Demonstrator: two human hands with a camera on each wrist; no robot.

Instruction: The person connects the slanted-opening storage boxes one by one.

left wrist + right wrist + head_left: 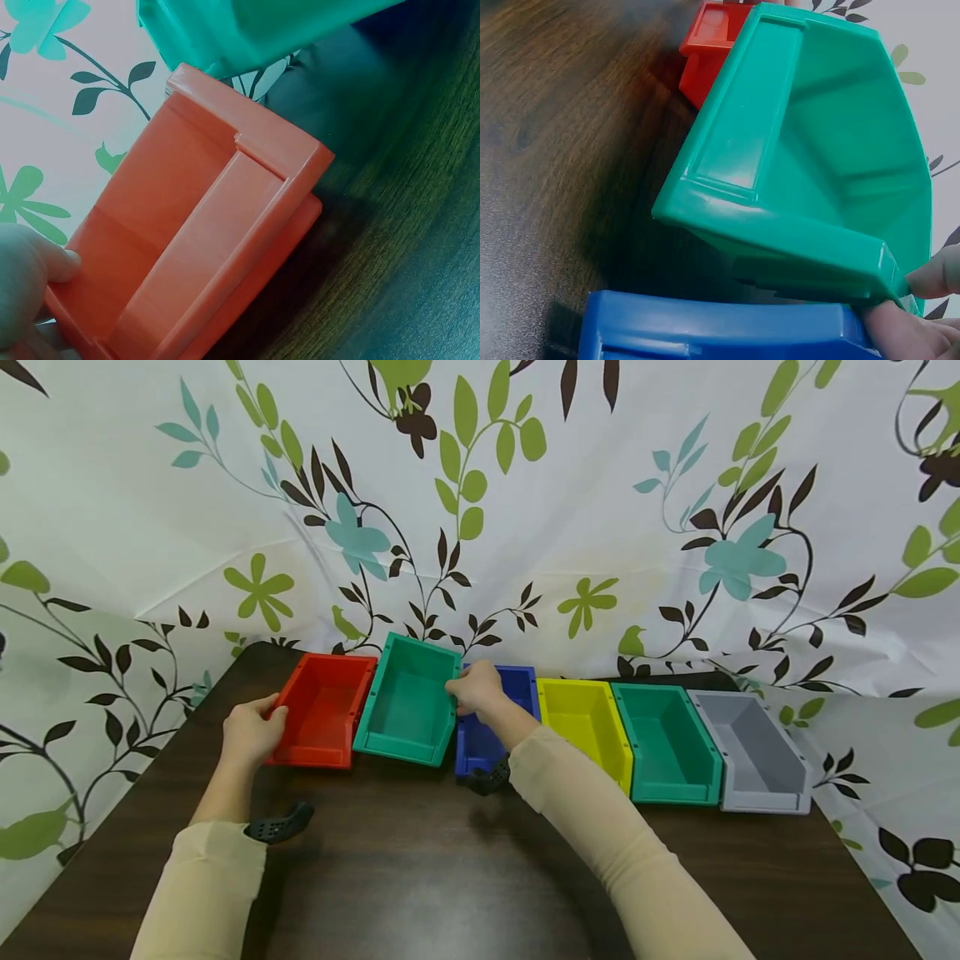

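Observation:
My left hand [251,731] grips the left rim of a red bin [318,710], its thumb over the edge in the left wrist view. My right hand [478,689] pinches the right wall of a green bin [414,693], which is held raised and tilted above the table beside the red bin. Just right of it, partly hidden by my right hand and forearm, a blue bin [517,681] stands on the table. In the right wrist view the green bin [847,150] is apart from the blue bin [705,322]. Both held bins have nothing inside.
Right of the blue bin a yellow bin [581,718], a second green bin [667,743] and a grey bin [753,752] stand in a row on the dark wooden table [420,860]. A leaf-patterned cloth [585,527] hangs behind the table.

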